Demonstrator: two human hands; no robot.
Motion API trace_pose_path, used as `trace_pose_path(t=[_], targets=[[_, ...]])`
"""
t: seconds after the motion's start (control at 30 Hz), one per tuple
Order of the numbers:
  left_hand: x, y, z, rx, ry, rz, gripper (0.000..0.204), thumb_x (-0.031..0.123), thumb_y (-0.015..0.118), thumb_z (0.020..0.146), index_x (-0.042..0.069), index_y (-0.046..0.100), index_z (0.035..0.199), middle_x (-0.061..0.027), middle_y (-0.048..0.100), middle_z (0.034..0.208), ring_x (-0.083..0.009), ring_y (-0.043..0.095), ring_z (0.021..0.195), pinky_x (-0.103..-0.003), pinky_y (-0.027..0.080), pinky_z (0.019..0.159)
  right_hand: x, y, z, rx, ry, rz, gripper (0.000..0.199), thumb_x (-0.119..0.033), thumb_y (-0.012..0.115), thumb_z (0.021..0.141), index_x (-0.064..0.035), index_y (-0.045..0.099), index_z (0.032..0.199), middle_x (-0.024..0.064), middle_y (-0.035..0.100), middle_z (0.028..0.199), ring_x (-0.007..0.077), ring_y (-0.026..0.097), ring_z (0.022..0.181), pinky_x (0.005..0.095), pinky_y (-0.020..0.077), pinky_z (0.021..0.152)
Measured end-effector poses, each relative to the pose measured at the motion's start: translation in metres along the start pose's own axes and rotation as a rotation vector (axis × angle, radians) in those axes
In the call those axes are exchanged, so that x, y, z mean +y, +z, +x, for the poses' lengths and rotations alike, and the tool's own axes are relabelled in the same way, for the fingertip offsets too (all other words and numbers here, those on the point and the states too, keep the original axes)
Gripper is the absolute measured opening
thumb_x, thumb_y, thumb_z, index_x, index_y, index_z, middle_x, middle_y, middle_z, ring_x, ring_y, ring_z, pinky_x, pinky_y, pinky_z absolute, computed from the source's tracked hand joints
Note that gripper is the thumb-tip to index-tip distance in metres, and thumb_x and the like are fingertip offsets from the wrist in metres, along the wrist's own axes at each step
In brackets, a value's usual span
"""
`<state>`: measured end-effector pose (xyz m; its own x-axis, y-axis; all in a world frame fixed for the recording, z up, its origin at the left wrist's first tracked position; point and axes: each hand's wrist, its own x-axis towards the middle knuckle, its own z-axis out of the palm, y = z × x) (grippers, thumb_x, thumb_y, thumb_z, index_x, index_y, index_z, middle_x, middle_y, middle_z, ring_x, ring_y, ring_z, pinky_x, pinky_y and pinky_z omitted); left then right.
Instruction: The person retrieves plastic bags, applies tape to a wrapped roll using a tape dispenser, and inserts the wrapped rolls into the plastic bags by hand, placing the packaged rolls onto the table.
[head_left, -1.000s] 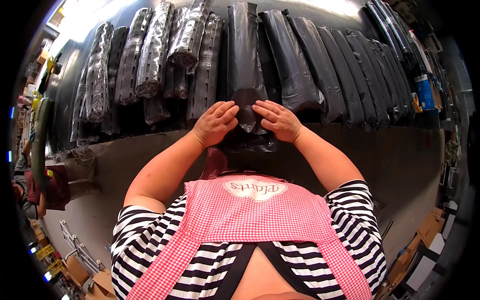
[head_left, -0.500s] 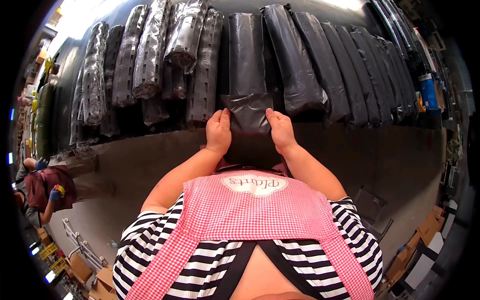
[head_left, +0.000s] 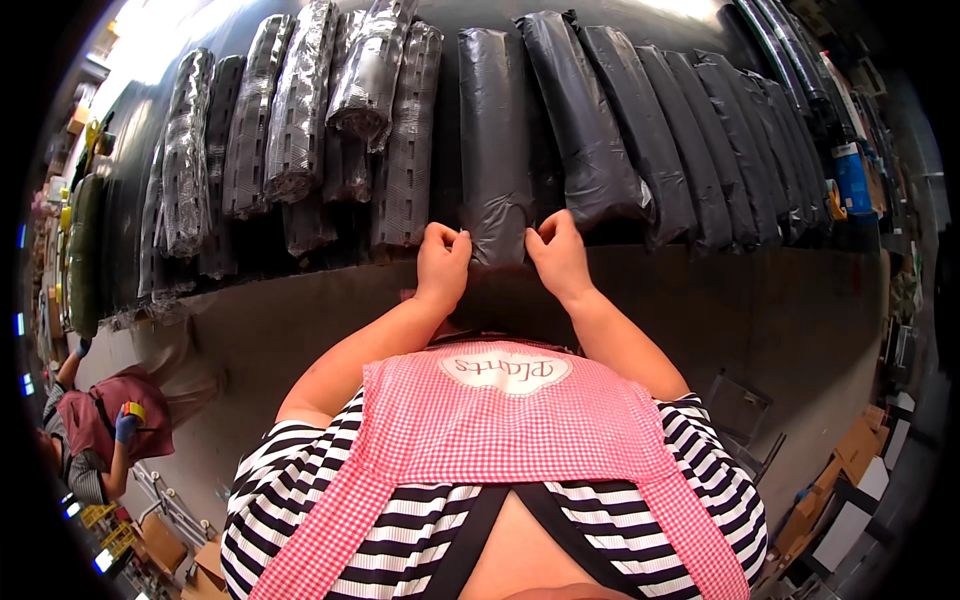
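Note:
A long roll in a black plastic bag [head_left: 495, 130] lies on the dark table, its near end pointing at me. My left hand [head_left: 443, 265] is closed in a pinch at the left edge of the bag's near end. On the opposite edge my right hand [head_left: 558, 258] pinches the plastic too, thumb and fingertips together. Between my hands the bag's end is wrinkled and lies down close over the roll, at the table's front edge. What is inside the bag is hidden.
Several patterned black rolls in clear film [head_left: 300, 110] lie to the left, some stacked. To the right lie several black-bagged rolls [head_left: 590, 130]. A blue container [head_left: 853, 180] stands at the far right of the table. A co-worker [head_left: 110, 415] with blue gloves stands at left.
The bag's open end, held up as a wide flap before, now lies folded down against the roll. My hands have shifted to its two edges. The co-worker has moved.

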<state>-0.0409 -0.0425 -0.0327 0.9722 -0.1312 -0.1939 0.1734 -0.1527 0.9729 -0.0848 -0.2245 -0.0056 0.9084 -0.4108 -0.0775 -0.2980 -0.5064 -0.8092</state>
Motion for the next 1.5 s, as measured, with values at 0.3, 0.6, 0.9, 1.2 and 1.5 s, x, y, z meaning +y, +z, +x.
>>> trace_pose_path(t=[0.3, 0.6, 0.9, 1.2, 1.5], targets=[[0.016, -0.001, 0.012, -0.247, 0.080, 0.053, 0.045, 0.004, 0.057, 0.093, 0.003, 0.047, 0.136, -0.0108, 0.054, 0.127, -0.0180, 0.058, 0.102, -0.030, 0.047, 0.092, -0.081, 0.004, 0.039, -0.209, 0.113, -0.330, 0.114, -0.042, 0.078, 0.072, 0.0052, 0.011, 0.152, 0.0292, 0.054, 0.130, 0.0402, 0.056, 0.118, 0.0419, 0.0446, 0.101], [0.059, 0.001, 0.067, -0.381, 0.066, -0.010, 0.065, 0.007, 0.064, 0.091, 0.007, 0.034, 0.149, -0.0201, 0.038, 0.149, -0.0292, 0.048, 0.129, -0.036, 0.045, 0.101, -0.092, -0.022, 0.100, -0.095, 0.037, -0.736, 0.098, -0.045, 0.077, 0.077, -0.0181, 0.024, 0.154, 0.0241, 0.051, 0.125, 0.0390, 0.057, 0.115, 0.0448, 0.0491, 0.096], [0.099, 0.062, 0.175, -0.291, 0.191, 0.416, 0.099, 0.048, 0.078, 0.078, 0.020, 0.024, 0.155, -0.0342, 0.016, 0.154, -0.0461, 0.034, 0.138, -0.042, 0.035, 0.111, -0.041, -0.079, 0.078, -0.002, 0.051, -0.838, 0.092, -0.043, 0.074, 0.080, -0.0246, 0.024, 0.155, 0.0202, 0.051, 0.123, 0.0359, 0.053, 0.111, 0.0400, 0.0465, 0.096], [0.089, 0.072, 0.153, -0.431, 0.290, 0.570, 0.108, 0.024, 0.078, 0.073, 0.019, 0.012, 0.157, -0.0331, 0.013, 0.153, -0.0445, 0.027, 0.140, -0.042, 0.027, 0.114, -0.013, -0.051, 0.041, 0.196, 0.209, -0.371, 0.092, -0.037, 0.076, 0.076, -0.0329, 0.027, 0.154, 0.0193, 0.053, 0.114, 0.0374, 0.057, 0.105, 0.0466, 0.0482, 0.092], [0.110, 0.074, 0.149, -0.272, 0.468, 1.000, 0.090, 0.025, 0.074, 0.083, 0.010, 0.022, 0.156, -0.0303, 0.012, 0.158, -0.0428, 0.012, 0.148, -0.046, 0.019, 0.118, 0.082, -0.134, -0.035, 0.328, -0.513, 0.302, 0.029, -0.008, 0.068, 0.083, -0.0083, 0.068, 0.112, 0.0109, 0.067, 0.109, 0.0285, 0.065, 0.101, 0.0378, 0.0521, 0.089]])
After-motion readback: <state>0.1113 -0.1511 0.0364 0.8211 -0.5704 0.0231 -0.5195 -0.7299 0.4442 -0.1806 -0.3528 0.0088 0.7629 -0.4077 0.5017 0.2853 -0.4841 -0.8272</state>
